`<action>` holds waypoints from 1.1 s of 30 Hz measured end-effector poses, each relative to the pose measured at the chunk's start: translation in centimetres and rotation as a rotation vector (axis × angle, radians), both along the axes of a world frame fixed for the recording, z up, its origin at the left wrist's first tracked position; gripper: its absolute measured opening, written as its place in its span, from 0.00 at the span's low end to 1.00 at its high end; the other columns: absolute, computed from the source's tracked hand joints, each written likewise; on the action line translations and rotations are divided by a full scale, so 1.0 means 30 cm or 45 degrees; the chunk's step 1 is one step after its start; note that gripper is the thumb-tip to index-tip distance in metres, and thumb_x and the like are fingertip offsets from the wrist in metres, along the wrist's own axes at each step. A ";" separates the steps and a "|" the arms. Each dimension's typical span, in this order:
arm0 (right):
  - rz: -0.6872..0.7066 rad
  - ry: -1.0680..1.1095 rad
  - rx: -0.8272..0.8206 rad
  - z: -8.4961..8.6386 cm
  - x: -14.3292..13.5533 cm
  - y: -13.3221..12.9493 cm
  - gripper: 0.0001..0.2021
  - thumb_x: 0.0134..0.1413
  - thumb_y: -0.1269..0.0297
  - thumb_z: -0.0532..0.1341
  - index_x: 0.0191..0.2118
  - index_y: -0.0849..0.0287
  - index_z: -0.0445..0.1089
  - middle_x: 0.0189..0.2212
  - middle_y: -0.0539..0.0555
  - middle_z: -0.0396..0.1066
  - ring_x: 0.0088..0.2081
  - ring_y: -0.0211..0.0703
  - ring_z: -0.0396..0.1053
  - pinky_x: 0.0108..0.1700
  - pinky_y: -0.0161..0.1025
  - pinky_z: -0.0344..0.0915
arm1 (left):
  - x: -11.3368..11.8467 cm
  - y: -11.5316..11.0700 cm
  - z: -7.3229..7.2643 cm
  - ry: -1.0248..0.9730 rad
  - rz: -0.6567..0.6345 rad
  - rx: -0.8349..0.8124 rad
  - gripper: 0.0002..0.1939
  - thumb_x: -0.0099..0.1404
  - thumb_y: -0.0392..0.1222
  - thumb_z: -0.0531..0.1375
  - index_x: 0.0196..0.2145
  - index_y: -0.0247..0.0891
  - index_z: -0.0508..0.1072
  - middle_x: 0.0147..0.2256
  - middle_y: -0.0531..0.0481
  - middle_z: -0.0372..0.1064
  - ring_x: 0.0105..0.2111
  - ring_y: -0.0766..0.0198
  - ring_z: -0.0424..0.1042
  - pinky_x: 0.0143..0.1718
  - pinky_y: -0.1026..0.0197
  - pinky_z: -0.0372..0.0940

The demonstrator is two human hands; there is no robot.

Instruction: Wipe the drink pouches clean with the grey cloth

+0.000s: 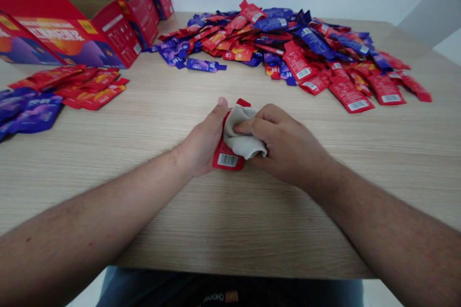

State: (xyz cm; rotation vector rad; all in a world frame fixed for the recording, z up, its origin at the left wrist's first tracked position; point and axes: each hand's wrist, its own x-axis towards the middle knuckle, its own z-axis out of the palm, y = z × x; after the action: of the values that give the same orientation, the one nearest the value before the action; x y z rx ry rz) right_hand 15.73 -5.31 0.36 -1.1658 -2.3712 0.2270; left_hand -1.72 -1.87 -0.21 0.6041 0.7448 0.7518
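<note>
A red sachet [220, 153] with a barcode lies in my left hand [205, 141], whose thumb runs along its left edge; the other fingers are hidden beneath it. My right hand [284, 141] is closed around a folded pale grey cloth [239, 141] and presses it onto the face of the sachet. The cloth covers the sachet's middle, so only its red top tip and barcode end show. Both hands are together just above the table, in the middle of the view.
A large heap of red and purple sachets [259, 43] spreads along the back of the wooden table [144, 230]. Open red cartons [115, 38] stand at the back left. In front of them lie a group of red sachets [97, 88] and a group of purple sachets [32, 110].
</note>
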 end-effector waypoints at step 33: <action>-0.059 0.217 0.183 -0.036 0.090 0.115 0.17 0.54 0.69 0.67 0.51 0.56 0.78 0.43 0.56 0.82 0.46 0.57 0.75 0.48 0.52 0.71 | -0.018 0.034 0.001 0.495 0.218 0.189 0.09 0.73 0.36 0.59 0.33 0.36 0.74 0.22 0.52 0.71 0.17 0.67 0.68 0.20 0.66 0.64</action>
State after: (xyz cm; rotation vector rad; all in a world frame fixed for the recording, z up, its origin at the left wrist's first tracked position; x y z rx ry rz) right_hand 18.44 -1.88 -0.71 -1.0881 -2.1716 0.1325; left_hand -2.25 -0.86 -0.19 0.8423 1.1152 0.8638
